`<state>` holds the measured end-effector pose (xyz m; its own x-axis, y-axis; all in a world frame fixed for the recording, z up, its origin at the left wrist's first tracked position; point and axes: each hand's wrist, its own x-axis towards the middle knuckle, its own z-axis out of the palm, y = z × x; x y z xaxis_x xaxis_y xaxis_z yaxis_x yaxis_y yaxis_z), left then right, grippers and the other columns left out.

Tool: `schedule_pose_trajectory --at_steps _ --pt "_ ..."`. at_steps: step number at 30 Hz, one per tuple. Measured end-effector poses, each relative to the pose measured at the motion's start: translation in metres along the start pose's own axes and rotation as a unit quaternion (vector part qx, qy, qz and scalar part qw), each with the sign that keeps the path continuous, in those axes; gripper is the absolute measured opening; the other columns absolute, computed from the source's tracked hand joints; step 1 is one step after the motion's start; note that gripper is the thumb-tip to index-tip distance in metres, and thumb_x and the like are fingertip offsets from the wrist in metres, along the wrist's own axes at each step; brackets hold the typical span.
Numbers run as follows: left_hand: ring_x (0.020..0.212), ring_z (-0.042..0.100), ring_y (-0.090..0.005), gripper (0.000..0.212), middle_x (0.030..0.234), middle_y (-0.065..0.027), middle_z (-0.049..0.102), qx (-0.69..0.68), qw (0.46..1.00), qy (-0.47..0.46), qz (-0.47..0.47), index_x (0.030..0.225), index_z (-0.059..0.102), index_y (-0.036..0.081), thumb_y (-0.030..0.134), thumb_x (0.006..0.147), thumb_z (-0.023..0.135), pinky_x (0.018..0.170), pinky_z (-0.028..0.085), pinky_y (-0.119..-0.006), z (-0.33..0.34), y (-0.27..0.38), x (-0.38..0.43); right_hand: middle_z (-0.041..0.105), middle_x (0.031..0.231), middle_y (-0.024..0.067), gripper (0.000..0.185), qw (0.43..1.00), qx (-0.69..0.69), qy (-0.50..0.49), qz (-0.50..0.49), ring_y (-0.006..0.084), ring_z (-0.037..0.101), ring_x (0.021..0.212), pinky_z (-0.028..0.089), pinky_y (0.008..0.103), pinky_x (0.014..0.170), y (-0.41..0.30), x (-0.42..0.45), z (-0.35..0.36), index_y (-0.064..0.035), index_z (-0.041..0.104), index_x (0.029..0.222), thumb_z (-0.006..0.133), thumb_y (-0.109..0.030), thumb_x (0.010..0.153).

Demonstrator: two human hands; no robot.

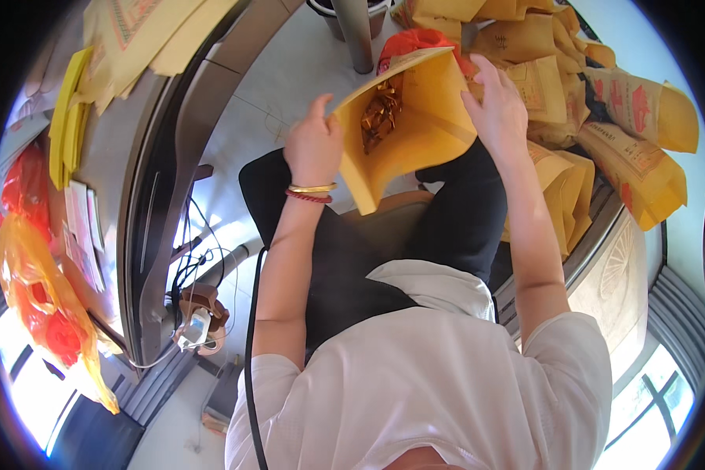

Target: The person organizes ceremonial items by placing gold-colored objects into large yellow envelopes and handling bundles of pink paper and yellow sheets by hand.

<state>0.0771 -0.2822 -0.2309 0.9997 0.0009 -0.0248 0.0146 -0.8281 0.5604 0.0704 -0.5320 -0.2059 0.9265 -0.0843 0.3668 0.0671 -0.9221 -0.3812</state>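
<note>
A yellow-brown paper bag (440,132) gapes towards me above my knees, with crumpled gold foil pieces (382,111) inside it. At its left edge is my left hand (314,144), gripping the rim; a gold-coloured bangle and a red braided band circle that wrist. My right hand (496,106) is at the bag's right edge, fingers spread; whether it touches the paper cannot be told. Directly behind the bag lies a red plastic bag (417,41), partly hidden by it.
Several filled paper bags (634,158) with red and dark print are heaped at the right. The dark-edged table (111,153) on the left bears flat paper bags (135,35), yellow paper strips (67,117) and an orange plastic bag (41,294). Cables (202,258) hang beneath it.
</note>
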Motion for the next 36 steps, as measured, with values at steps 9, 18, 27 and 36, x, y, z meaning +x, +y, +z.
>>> schedule_pose_trajectory --at_steps 9,18,27,36 --pt "0.067 0.059 -0.0323 0.021 0.074 -0.0124 0.062 0.005 0.986 0.001 0.164 0.100 0.058 0.015 0.016 0.080 0.051 0.060 0.048 -0.042 0.004 0.065 -0.037 0.061 0.100 0.0151 0.025 0.824 -0.046 -0.558 -0.091 0.0312 0.057 0.095 0.045 0.0389 0.079 -0.006 -0.028 0.117 -0.0014 0.062 0.095 0.047 -0.017 0.081" --pt "0.056 0.056 -0.0194 0.015 0.062 -0.0030 0.052 0.041 0.945 0.158 0.284 0.080 0.055 0.008 0.006 0.066 0.056 0.050 0.045 -0.031 -0.048 0.052 -0.076 0.060 0.103 0.0143 0.028 0.833 -0.150 -0.532 -0.005 0.0304 0.056 0.098 0.044 0.0381 0.082 0.051 -0.074 0.164 -0.0026 0.059 0.099 0.047 -0.020 0.082" --pt "0.053 0.057 -0.0202 0.013 0.063 -0.0025 0.055 0.127 0.945 0.169 0.250 0.087 0.058 0.013 0.012 0.076 0.053 0.048 0.045 -0.031 -0.048 0.036 -0.059 0.059 0.106 0.0136 0.031 0.853 -0.155 -0.498 0.034 0.0296 0.054 0.101 0.042 0.0372 0.084 0.077 -0.069 0.153 -0.0038 0.057 0.104 0.047 -0.023 0.082" --pt "0.064 0.061 -0.0261 0.014 0.074 -0.0060 0.063 0.198 0.965 0.089 0.148 0.087 0.063 0.015 0.024 0.084 0.052 0.054 0.048 -0.035 -0.045 0.029 -0.029 0.058 0.108 0.0128 0.035 0.837 -0.056 -0.544 -0.013 0.0288 0.053 0.104 0.041 0.0363 0.087 0.070 -0.047 0.164 -0.0050 0.054 0.109 0.047 -0.026 0.082"
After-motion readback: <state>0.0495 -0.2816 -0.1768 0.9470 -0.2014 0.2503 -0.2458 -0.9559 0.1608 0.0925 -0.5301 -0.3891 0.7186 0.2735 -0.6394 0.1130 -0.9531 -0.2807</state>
